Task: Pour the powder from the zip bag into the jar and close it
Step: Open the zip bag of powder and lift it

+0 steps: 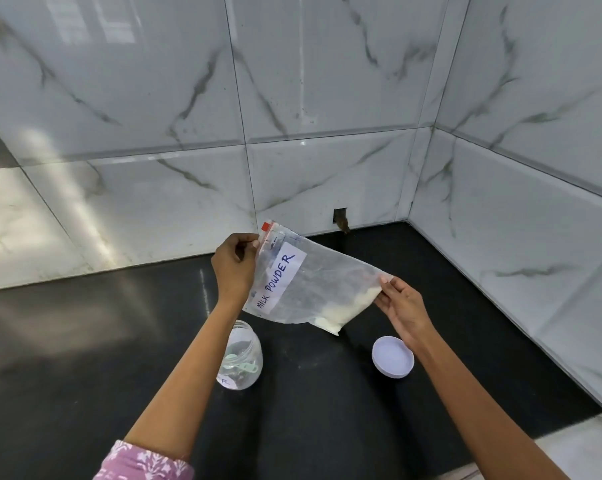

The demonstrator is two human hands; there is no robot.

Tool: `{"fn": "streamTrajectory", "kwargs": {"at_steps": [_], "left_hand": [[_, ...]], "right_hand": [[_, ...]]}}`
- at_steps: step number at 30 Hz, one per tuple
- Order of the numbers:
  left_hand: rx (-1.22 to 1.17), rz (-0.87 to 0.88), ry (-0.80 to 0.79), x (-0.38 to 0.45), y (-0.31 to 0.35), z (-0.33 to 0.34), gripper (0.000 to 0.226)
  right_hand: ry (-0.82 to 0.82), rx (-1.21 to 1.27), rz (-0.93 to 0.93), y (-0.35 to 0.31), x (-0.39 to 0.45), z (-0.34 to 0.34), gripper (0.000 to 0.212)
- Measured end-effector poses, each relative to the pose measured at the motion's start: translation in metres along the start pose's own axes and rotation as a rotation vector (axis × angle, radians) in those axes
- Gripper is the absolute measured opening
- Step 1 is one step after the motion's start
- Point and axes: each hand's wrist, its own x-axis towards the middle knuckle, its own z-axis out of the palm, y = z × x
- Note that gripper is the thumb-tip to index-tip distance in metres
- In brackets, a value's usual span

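Zip bag (313, 285) being held tilted above the black counter (327, 393), between jar and lid.

The jar (242, 356), partly hidden by the left forearm, is standing open; its greenish contents are hard to make out. White powder (341, 315) is being gathered in the bag's low corner. The zip end is being pinched by the left hand (233, 266), the far corner by the right hand (401, 308). The lid (393, 356) is lying apart.

A home kitchen: black countertop (327, 410) against marble-veined wall tiles (327, 81).

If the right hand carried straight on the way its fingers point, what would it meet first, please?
The right hand points up-left and already pinches the bag corner, so it would push into the bag; beyond that, probably the left hand.
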Motion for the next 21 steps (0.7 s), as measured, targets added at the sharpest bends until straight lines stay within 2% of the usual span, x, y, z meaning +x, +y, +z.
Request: {"fn": "streamTrajectory", "kwargs": {"at_steps": [3, 6, 8, 11, 14, 21], "left_hand": [[-0.001, -0.010, 0.005, 0.001, -0.003, -0.002, 0.012], [-0.019, -0.024, 0.036, 0.002, -0.004, -0.004, 0.012], [-0.049, -0.044, 0.075, 0.005, -0.005, -0.006, 0.011], [-0.040, -0.069, 0.060, 0.003, -0.010, -0.007, 0.011], [-0.035, -0.085, 0.047, -0.003, -0.010, -0.002, 0.012], [-0.085, -0.019, 0.074, 0.020, 0.011, -0.014, 0.011]], "right_hand": [[0.114, -0.053, -0.027, 0.003, 0.000, 0.001, 0.008], [0.219, -0.054, -0.175, -0.002, 0.004, 0.013, 0.006], [0.174, -0.088, -0.213, -0.003, 0.007, 0.020, 0.010], [0.018, -0.264, -0.040, 0.013, 0.011, 0.022, 0.025], [0.024, -0.379, 0.089, 0.031, 0.013, 0.025, 0.010], [0.106, -0.228, -0.071, -0.001, 0.023, 0.044, 0.010]]}}
